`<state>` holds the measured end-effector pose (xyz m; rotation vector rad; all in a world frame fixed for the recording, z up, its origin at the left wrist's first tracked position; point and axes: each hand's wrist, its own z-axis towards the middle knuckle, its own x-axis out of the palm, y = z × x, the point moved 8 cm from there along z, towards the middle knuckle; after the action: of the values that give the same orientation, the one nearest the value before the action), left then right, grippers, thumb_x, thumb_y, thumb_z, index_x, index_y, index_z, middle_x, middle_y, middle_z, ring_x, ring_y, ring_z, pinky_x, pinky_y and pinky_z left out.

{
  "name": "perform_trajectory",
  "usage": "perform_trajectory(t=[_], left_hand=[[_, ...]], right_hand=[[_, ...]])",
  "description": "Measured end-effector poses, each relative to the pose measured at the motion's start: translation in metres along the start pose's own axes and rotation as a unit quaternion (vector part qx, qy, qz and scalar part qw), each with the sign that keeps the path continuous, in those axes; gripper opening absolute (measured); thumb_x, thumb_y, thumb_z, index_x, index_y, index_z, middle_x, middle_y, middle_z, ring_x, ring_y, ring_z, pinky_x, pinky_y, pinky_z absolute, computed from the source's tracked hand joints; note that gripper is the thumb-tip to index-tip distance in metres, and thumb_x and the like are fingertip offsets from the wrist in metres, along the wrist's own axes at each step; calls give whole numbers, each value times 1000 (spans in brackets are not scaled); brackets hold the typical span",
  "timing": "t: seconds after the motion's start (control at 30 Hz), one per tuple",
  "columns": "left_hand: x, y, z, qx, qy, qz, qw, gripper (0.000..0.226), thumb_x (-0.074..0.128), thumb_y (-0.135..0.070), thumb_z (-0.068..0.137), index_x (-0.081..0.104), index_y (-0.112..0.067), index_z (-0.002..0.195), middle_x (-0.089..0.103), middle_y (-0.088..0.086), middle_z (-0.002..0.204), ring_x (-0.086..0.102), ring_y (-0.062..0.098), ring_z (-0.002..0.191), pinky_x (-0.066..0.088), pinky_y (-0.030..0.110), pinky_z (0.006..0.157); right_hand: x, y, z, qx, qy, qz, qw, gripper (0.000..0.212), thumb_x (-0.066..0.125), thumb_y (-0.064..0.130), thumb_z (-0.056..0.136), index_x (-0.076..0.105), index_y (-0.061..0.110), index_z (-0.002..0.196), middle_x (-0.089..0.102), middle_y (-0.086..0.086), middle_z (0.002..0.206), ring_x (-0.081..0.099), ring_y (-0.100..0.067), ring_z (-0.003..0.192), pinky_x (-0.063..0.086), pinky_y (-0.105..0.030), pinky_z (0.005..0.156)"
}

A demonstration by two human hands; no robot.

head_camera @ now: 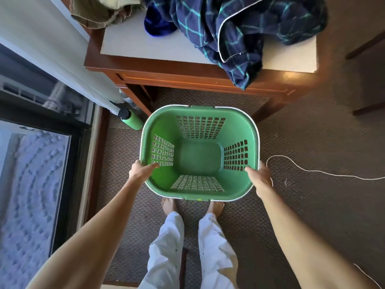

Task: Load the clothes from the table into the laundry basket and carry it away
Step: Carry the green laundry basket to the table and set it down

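Laundry basket [199, 157], centre frame, mouth upward, long axis vertical; left hand [140, 171] and right hand [259, 176] clasped its side rims.

premises appear to be a hotel or motel room, or a similar furnished bedroom; patterned brown carpet [302, 142] wall to wall; a dark-wood bench [187, 80] with a pale inset top, carrying a plaid garment [250, 32] and an olive one [93, 15]; a long pale curtain [52, 49] beside a sliding glass door [31, 184]; a green water bottle [133, 119] on the floor; the occupant barefoot in white trousers [168, 247].
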<state>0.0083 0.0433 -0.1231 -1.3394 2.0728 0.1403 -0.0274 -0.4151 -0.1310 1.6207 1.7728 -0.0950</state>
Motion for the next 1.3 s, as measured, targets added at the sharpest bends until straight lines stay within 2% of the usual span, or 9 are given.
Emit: perform_trajectory(t=[0.2, 0.4, 0.5, 0.63, 0.77, 0.87, 1.0, 1.17, 1.3], left_hand=[[-28, -10, -26, 2, -45, -61, 997, 80, 77, -43, 81, 46, -4, 143, 54, 16, 138, 53, 34, 125, 46, 42, 105], [-37, -30, -40, 55, 3, -51, 997, 51, 68, -57, 85, 72, -7, 95, 73, 12, 98, 68, 28, 89, 57, 41, 89], [-33, -41, -60, 88, 3, -72, 993, 54, 65, -56, 90, 68, -3, 97, 71, 12, 95, 65, 28, 85, 53, 40, 86], [-12, -59, -92, 109, 42, -131, 985, 46, 63, -46, 95, 59, -3, 112, 75, 10, 91, 72, 27, 82, 56, 36, 76], [13, -79, -116, 120, 81, -193, 971, 40, 63, -42, 97, 58, -5, 112, 77, 14, 83, 75, 29, 74, 60, 44, 81], [25, -94, -127, 122, 110, -210, 964, 39, 61, -43, 98, 61, -4, 105, 78, 13, 81, 75, 27, 72, 56, 35, 65], [27, -108, -126, 108, 157, -209, 959, 48, 58, -49, 98, 64, -3, 108, 79, 10, 90, 76, 28, 82, 53, 29, 62], [28, -134, -110, 101, 231, -201, 947, 55, 47, -59, 99, 66, -9, 115, 79, 7, 99, 76, 29, 90, 57, 36, 78], [31, -152, -101, 67, 273, -260, 924, 68, 32, -66, 100, 66, -9, 117, 77, 13, 106, 75, 31, 93, 58, 35, 73]], right_hand=[[-19, 23, -24, -21, -53, 13, 998, 58, 62, 30, 97, 43, 7, 147, 46, -18, 151, 51, -36, 133, 43, -45, 109], [-37, 60, -59, -87, -109, 18, 990, 50, 34, 41, 108, 62, 4, 125, 65, -13, 122, 62, -35, 113, 46, -38, 87], [-34, 75, -71, -127, -97, 2, 987, 46, 41, 44, 104, 66, 6, 112, 66, -17, 114, 65, -38, 104, 53, -43, 81], [-27, 96, -86, -177, -59, -8, 982, 39, 53, 35, 102, 68, 0, 97, 66, -14, 97, 60, -27, 82, 37, -26, 66], [-8, 108, -82, -221, 11, -25, 975, 39, 64, 35, 96, 62, 5, 71, 69, -13, 78, 64, -31, 73, 49, -37, 63], [8, 124, -89, -245, 86, -25, 965, 42, 68, 33, 94, 57, 6, 64, 63, -13, 65, 56, -23, 59, 46, -35, 57], [22, 135, -98, -203, 164, 16, 965, 35, 68, 31, 94, 59, 7, 70, 61, -4, 62, 55, -14, 56, 43, -19, 47], [40, 144, -92, -70, 164, 94, 979, 60, 40, 64, 97, 71, 12, 95, 75, -11, 77, 71, -23, 73, 49, -32, 66], [67, 153, -86, -34, 182, 97, 978, 85, 14, 71, 98, 70, 6, 100, 73, -15, 80, 69, -26, 73, 48, -35, 70]])
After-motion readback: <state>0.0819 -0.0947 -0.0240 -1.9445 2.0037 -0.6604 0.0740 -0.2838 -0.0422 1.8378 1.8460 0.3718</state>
